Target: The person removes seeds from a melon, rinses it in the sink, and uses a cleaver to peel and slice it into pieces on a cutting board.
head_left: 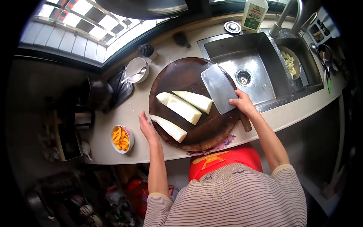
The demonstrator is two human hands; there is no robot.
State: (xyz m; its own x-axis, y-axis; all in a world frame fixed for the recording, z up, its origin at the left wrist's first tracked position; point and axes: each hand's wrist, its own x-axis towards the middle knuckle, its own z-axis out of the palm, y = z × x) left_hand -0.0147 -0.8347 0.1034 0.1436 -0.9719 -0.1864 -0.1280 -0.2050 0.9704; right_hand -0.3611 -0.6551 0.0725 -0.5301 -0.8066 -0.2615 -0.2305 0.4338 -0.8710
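Observation:
On a round dark wooden chopping board (pixel 181 77) lie three long peeled pale wedges, perhaps of melon or gourd: an upper wedge (pixel 196 100), a middle wedge (pixel 178 108) and a lower-left wedge (pixel 169 128). A broad cleaver (pixel 218 89) rests flat at the board's right side, its wooden handle jutting over the edge. My right hand (pixel 244 103) closes on the cleaver blade's right edge, thumb on top; the other fingers are partly hidden. Beside the board's left rim, my left hand (pixel 148 129) is open with fingers stretched out, holding nothing.
Left of my left hand stands a bowl of orange pieces (pixel 121 139). A white bowl with a spoon (pixel 137 70) sits behind. The steel sink (pixel 261 90) is to the right, with a pan of pale pieces (pixel 290 62) in its smaller basin. A bottle (pixel 255 15) stands behind it.

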